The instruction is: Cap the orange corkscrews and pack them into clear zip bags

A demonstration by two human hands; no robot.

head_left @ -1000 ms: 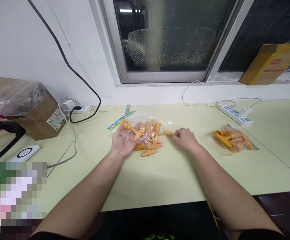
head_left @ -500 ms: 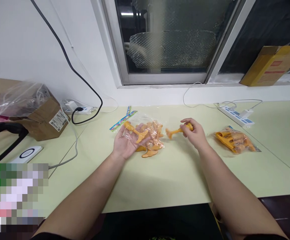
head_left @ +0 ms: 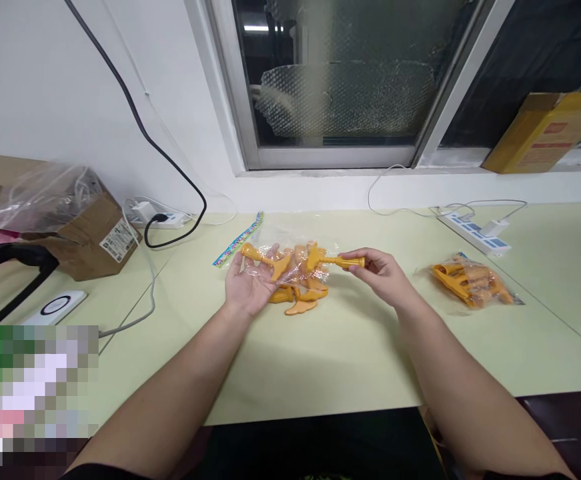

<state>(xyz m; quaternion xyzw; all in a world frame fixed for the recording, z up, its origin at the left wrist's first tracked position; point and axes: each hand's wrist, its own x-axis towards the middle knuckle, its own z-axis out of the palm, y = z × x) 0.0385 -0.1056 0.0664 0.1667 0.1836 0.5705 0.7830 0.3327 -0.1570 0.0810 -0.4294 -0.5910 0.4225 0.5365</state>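
My left hand (head_left: 250,290) is palm up at the clear plastic bag (head_left: 290,230), its thumb against an orange plastic piece (head_left: 255,253) with a knobbed handle and a flared end. Part of the bag's film lies over those fingers. In my right hand (head_left: 377,270) is a similar orange piece (head_left: 343,261), pinched by its ridged handle, its broad end pointing left over the pile. Several loose orange parts (head_left: 303,307) lie beneath and in front of the bag. Which parts sit inside the film is hard to tell.
A second bag of orange parts (head_left: 470,280) lies at the right. Power strips (head_left: 475,230) with cables stand at the back. To the left are a cardboard box (head_left: 83,233) and a white charging pad (head_left: 57,308). The window (head_left: 340,80) is behind the table.
My right hand has brought its orange piece left, over the pile, with the handle now pointing right. The bag's printed strip has shifted. My left hand stays nearly in place.
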